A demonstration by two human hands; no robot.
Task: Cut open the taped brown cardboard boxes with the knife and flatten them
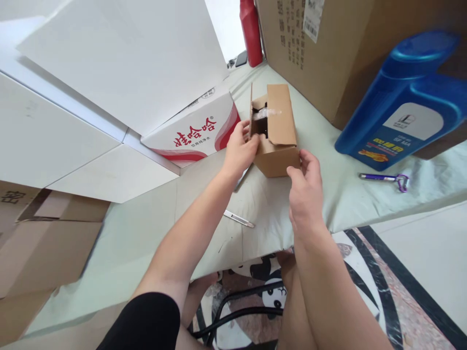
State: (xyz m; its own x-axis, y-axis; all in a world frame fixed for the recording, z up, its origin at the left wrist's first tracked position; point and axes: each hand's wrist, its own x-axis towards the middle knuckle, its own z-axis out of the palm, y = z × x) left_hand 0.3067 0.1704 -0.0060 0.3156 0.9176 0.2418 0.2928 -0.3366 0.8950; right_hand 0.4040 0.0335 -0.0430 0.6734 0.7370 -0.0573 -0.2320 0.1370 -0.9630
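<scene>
A small brown cardboard box [279, 163] stands on the pale green cloth, its top partly open, with clear plastic wrap and something dark showing inside. My left hand [241, 148] grips its left side, the thumb at the edge of the opening. At the lower right corner of the box, my right hand [305, 187] has its thumb and fingers curled against the cardboard. A slim cutter knife [239, 218] lies on the cloth below the box. Under my left wrist, a flat dark-edged object [242, 180] is partly hidden.
Blue bottles [401, 107] and a purple-handled peeler [383, 177] are on the right. Behind stand a large carton [314, 53] and a red bottle [251, 34]. A white-and-red carton [197, 131] and white panels [127, 58] occupy the left.
</scene>
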